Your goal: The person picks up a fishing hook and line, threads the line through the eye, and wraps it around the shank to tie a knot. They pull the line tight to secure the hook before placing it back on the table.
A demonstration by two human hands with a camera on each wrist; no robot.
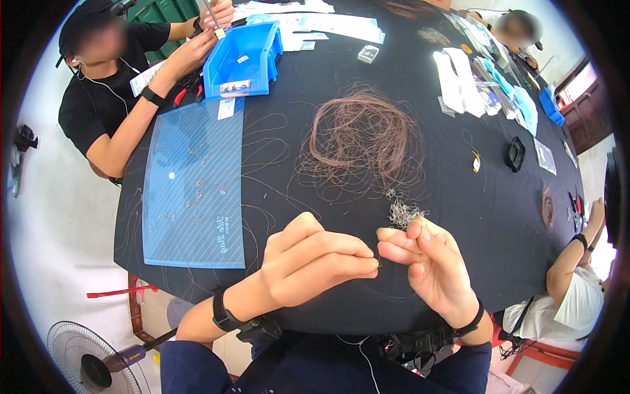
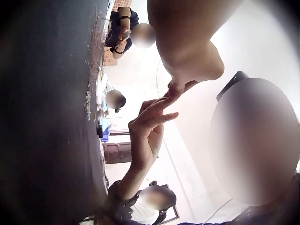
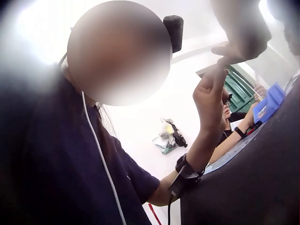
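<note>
My left hand [image 1: 318, 259] is at the front of the black table, thumb and fingertips pressed together on a tiny thing [image 1: 379, 264], too small to identify. Close to its right, my right hand [image 1: 436, 266] is palm up with bent fingers; whether its fingertips hold anything cannot be told. In the left wrist view, the right hand [image 2: 150, 129] reaches up to the left hand's fingertips. The right wrist view shows the left hand [image 3: 211, 96] raised against the other's fingers. Just beyond the right hand lies a pile of small metal hooks [image 1: 403, 213].
A tangle of brown line [image 1: 364, 141] lies mid-table. To its left are a clear blue file bag [image 1: 193, 243] with hooks and lines, and a blue bin [image 1: 256, 85]. White packets [image 1: 459, 82] and a black tray [image 1: 516, 155] lie right. Other people sit around the table.
</note>
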